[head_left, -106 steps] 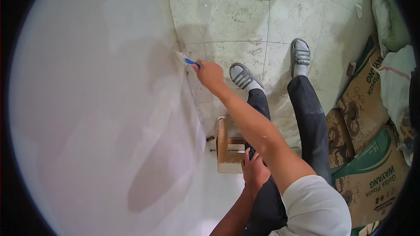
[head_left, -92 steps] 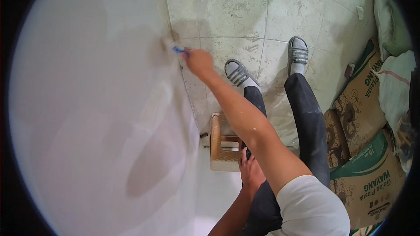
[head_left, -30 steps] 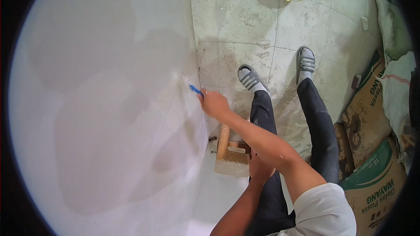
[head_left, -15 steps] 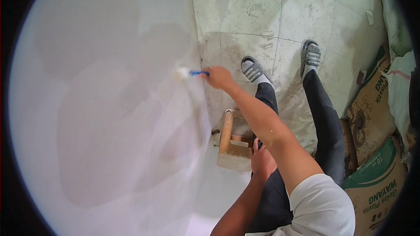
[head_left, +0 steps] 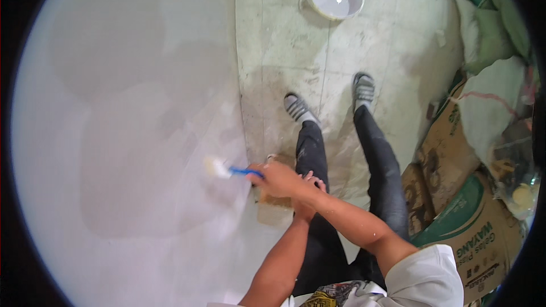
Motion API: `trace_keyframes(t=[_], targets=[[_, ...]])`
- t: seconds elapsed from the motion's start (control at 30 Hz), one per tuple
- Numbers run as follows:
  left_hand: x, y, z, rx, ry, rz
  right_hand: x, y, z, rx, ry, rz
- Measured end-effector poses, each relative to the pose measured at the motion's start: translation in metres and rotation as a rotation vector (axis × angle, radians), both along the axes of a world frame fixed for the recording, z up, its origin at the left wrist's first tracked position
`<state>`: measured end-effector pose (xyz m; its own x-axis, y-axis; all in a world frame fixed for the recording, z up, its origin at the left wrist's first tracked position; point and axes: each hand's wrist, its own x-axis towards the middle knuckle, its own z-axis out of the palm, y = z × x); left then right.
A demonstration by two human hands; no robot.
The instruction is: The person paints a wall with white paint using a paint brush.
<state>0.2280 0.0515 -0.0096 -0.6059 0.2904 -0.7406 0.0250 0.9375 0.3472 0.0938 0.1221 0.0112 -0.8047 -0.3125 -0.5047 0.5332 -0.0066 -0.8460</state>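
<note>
A paint brush with a blue handle and pale bristles is in my right hand, closed round the handle. Its bristles are at the white wall, where damp-looking grey patches show; blur hides whether they touch. Beneath my right wrist, my left hand is near my leg. Its curled fingers show only in part, with something dark between them that I cannot make out. A worn wooden stool stands by the wall, partly hidden by my arms.
A bucket of whitish liquid stands on the dirty tiled floor, beyond my sandalled feet. Along the right lie cardboard boxes, pale sacks and a clear plastic bag of things.
My right hand has brought the brush lower along the wall, nearer my body, and now crosses over my left hand. The view has shifted, showing the whole bucket.
</note>
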Motion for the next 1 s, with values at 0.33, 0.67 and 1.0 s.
trace_keyframes(t=[0.33,0.67,1.0], targets=[[-0.041,0.033,0.13,0.149,0.349,0.021,0.129,0.294,0.139,0.445,-0.207,-0.222],[-0.074,0.03,0.425,0.284,0.432,0.131,0.099,0.352,0.298,0.549,0.022,-0.264],[-0.189,0.098,0.467,0.336,0.384,0.175,-0.015,0.401,0.334,0.123,-0.083,-0.527]])
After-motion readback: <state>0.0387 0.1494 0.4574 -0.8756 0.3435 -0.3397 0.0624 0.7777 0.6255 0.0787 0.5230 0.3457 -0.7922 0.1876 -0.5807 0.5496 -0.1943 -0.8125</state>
